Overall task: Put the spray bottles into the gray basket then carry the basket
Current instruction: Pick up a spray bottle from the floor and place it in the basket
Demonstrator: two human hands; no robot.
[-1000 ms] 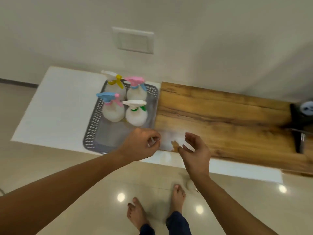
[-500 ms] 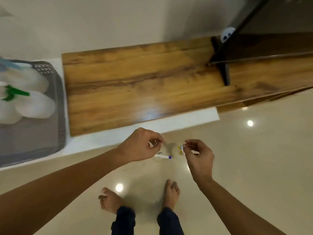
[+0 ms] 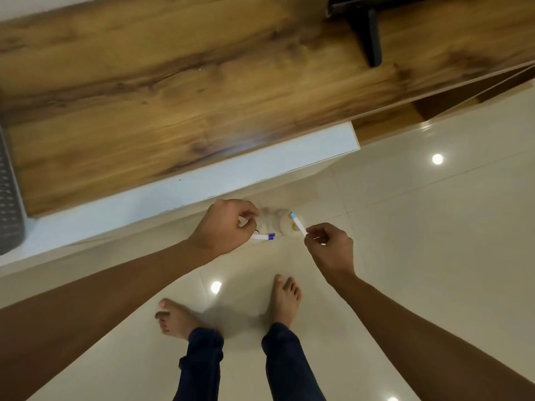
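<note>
Two white spray bottles sit low in front of the cabinet, above the floor tiles. My left hand [image 3: 224,224] is closed around the head of one spray bottle [image 3: 267,224], whose white nozzle has a dark blue tip. My right hand [image 3: 330,241] pinches the head of the other spray bottle [image 3: 288,228], whose nozzle has a light blue tip. Both bottle bodies are blurred and partly hidden by my fingers. Only a perforated corner of the gray basket [image 3: 8,198] shows at the far left, on the white counter; its contents are out of view.
A long wooden top [image 3: 202,91] lies on the white cabinet [image 3: 260,172] just ahead of my hands. A black stand [image 3: 372,39] rises at the back right. My bare feet [image 3: 285,296] stand on the glossy tiled floor below.
The view swung right and down, so the basket slid to the left edge. Both hands dropped below the cabinet edge and closed on the two bottles' heads.
</note>
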